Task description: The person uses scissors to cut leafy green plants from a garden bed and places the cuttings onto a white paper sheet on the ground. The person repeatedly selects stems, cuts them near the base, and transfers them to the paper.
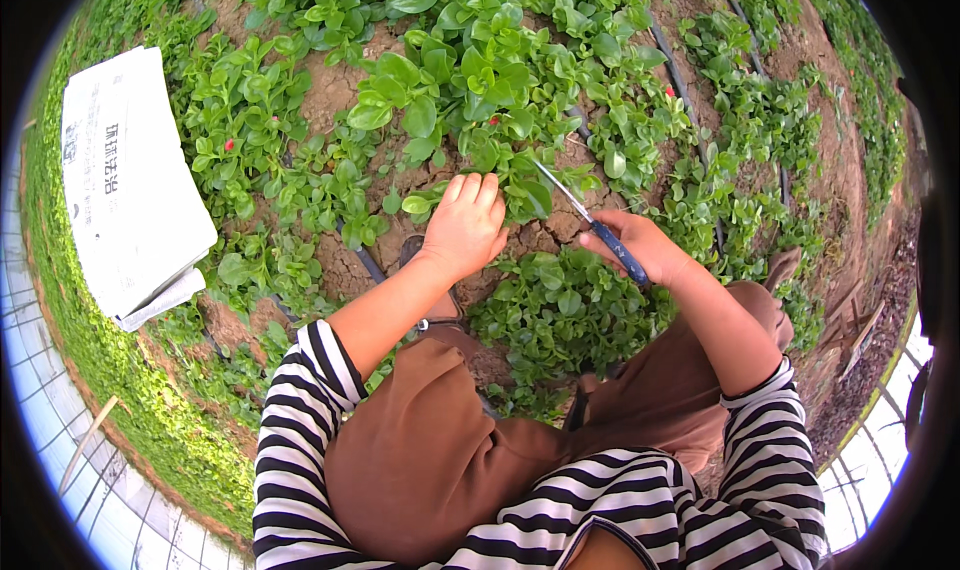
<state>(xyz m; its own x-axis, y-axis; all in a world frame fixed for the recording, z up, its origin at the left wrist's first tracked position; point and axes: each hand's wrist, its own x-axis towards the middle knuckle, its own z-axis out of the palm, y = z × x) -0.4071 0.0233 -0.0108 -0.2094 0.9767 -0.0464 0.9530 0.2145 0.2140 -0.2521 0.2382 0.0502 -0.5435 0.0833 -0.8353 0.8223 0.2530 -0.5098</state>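
Observation:
My left hand is closed over a leafy green shoot in the middle of the planted bed. Its fingertips go down among the leaves, so the exact grip is partly hidden. In my right hand is a knife with a worn blue handle. The narrow metal blade points up and to the left, its tip close to the leaves right of my left hand. Taller fleshy-leaved plants rise just beyond both hands. A lower clump grows between my legs, below the knife.
Folded printed newspaper lies over the plants at left. Black irrigation hoses run through the rows, with cracked brown soil showing between plants. Small red flowers dot the leaves. My sandalled foot stands on the soil below my left hand.

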